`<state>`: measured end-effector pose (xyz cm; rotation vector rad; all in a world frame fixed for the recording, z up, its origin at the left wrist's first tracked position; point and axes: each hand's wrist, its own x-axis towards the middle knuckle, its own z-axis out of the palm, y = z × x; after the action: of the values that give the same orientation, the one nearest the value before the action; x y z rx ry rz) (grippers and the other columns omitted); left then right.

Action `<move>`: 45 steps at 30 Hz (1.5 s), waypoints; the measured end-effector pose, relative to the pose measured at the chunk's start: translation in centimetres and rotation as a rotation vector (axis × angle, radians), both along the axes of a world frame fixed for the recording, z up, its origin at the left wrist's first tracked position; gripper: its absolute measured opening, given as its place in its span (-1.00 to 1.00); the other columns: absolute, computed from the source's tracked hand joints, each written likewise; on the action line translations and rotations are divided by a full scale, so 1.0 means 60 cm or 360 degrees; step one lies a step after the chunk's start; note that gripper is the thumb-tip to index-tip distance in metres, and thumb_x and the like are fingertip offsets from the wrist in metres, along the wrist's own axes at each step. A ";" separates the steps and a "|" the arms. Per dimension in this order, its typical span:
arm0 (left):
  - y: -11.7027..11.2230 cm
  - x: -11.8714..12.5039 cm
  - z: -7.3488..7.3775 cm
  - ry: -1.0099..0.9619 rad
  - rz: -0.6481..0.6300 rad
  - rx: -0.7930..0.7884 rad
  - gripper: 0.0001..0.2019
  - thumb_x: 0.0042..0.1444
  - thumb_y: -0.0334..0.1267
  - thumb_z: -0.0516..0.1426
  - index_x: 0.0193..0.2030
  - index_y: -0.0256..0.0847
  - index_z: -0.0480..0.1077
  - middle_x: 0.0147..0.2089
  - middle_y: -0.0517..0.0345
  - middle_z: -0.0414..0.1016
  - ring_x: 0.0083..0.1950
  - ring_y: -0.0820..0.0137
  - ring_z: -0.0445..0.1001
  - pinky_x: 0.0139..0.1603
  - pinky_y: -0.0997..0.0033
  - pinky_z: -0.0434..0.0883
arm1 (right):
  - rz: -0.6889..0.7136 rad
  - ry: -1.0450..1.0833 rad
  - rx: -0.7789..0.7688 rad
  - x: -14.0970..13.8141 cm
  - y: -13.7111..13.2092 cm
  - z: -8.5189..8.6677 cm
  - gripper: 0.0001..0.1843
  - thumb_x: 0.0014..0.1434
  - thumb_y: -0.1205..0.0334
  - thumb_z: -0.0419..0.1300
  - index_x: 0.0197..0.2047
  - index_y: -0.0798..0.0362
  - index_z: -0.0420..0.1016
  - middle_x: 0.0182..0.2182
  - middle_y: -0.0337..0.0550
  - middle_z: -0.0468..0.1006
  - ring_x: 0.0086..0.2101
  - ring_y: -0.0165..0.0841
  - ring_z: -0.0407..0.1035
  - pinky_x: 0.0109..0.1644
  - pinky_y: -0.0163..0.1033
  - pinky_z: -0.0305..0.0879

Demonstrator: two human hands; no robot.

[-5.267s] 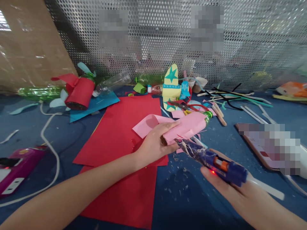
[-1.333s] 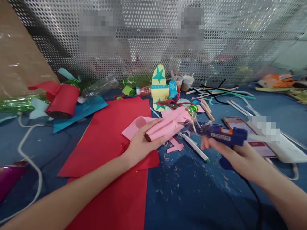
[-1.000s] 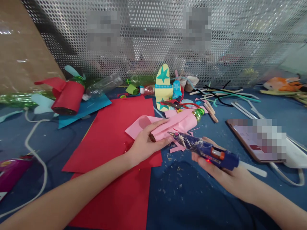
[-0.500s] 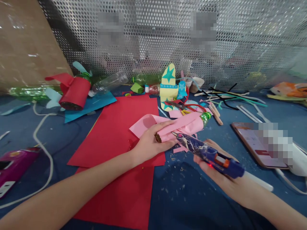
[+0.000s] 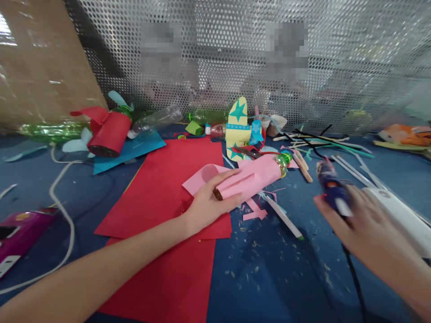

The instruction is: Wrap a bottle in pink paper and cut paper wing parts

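Observation:
My left hand (image 5: 210, 199) is closed around the base end of a small plastic bottle (image 5: 251, 176) wrapped in pink paper. The bottle lies tilted, its green cap pointing up to the right. In my right hand (image 5: 360, 220) is a dark blue glue gun (image 5: 333, 188), slightly blurred, held away from the bottle on the right. A small red light glows on it, and a black cord (image 5: 353, 273) hangs below. Under my left hand lie a pink paper piece (image 5: 198, 178) and red paper sheets (image 5: 161, 273).
Pink scraps (image 5: 255, 211) and a thin white strip (image 5: 284, 217) lie beside the bottle. Behind are scissors (image 5: 249, 152), a yellow starred paper shape (image 5: 237, 128) and pipe cleaners (image 5: 330, 143). A red-wrapped bottle (image 5: 111, 134) stands at left, near a magenta device (image 5: 27, 237).
My right hand has swung the glue gun away from the pink-wrapped bottle to the right, over where the phone was visible. The bottle has rolled slightly in my left hand.

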<state>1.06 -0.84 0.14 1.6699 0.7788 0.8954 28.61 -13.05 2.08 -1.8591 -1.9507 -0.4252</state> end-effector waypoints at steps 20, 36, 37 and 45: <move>-0.002 -0.003 -0.010 -0.0012 0.0046 0.0118 -0.51 0.01 -0.17 0.28 0.13 -0.06 0.38 0.18 0.03 0.43 0.20 0.14 0.37 0.25 0.02 0.32 | -0.0044 -0.0457 -0.0422 -0.019 0.036 -0.072 -0.64 0.30 0.07 -0.09 -0.23 0.14 0.39 -0.33 0.12 0.45 -0.27 -0.06 0.33 -0.16 0.01 0.28; 0.000 -0.026 0.035 0.0168 -0.0535 0.0385 -0.50 0.02 -0.24 0.28 0.15 -0.04 0.39 0.16 0.03 0.48 0.17 0.12 0.44 0.21 0.08 0.36 | 0.0562 0.0167 0.0123 -0.046 0.016 0.023 -0.42 0.20 0.08 0.24 0.23 -0.07 0.16 0.25 0.11 0.14 0.28 0.04 0.01 0.25 0.23 0.15; -0.001 -0.026 0.037 0.0179 -0.0555 0.0394 -0.50 0.03 -0.24 0.28 0.16 -0.04 0.39 0.16 0.03 0.48 0.16 0.12 0.44 0.20 0.08 0.36 | 0.0566 0.0152 0.0083 -0.043 0.018 0.021 -0.41 0.21 0.07 0.23 0.24 -0.06 0.16 0.25 0.11 0.15 0.29 0.03 0.00 0.25 0.25 0.14; 0.000 -0.027 0.037 0.0168 -0.0577 0.0408 -0.48 0.03 -0.26 0.29 0.17 -0.04 0.38 0.15 0.04 0.48 0.15 0.16 0.45 0.19 0.12 0.38 | 0.0637 0.0156 0.0031 -0.042 0.022 0.024 -0.56 0.22 0.15 0.23 0.14 -0.08 0.26 0.16 0.03 0.35 0.25 -0.04 0.10 0.24 0.25 0.16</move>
<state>-0.53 -0.86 2.37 2.0171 0.4195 0.6754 26.07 -11.74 3.55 -1.3982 -2.1701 -0.2234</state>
